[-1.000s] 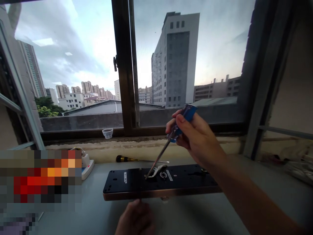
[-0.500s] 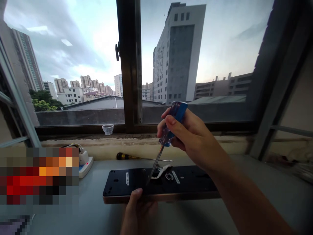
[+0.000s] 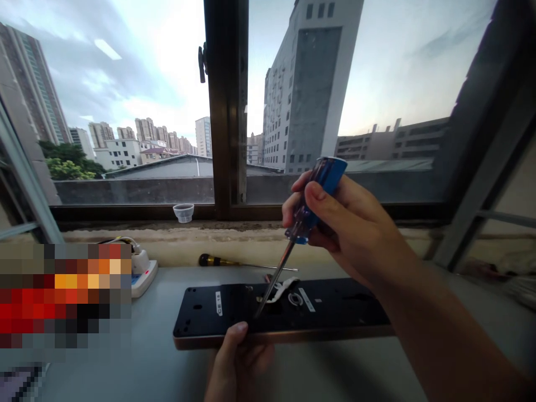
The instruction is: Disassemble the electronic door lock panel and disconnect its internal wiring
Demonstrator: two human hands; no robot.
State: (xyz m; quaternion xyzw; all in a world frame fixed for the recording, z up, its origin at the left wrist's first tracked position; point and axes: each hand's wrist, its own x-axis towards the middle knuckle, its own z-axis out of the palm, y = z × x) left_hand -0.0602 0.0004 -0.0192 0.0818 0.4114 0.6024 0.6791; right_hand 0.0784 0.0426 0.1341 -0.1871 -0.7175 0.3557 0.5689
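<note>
My right hand (image 3: 355, 223) is wrapped round the blue and clear handle of a screwdriver (image 3: 330, 176). Its shaft slants down to the left, and the tip meets the back of a long black panel (image 3: 343, 304) with a bronze-coloured edge; whether it sits in a screw I cannot tell. White labels, a round ring and a white cable (image 3: 285, 290) show on that back face. At the panel's near edge, my left hand (image 3: 234, 352) grips it, thumb on top and fingers underneath.
Behind the panel lies a second screwdriver (image 3: 211, 260) with a black and yellow handle. A white power strip (image 3: 144, 279) with a plug stands at the left, beside a blurred-out patch. On the window ledge sits a small clear plastic cup (image 3: 183, 212).
My right hand and the screwdriver handle have shifted right and slightly up in view, so the shaft leans more. The view has shifted a little; my left hand keeps its grip on the panel.
</note>
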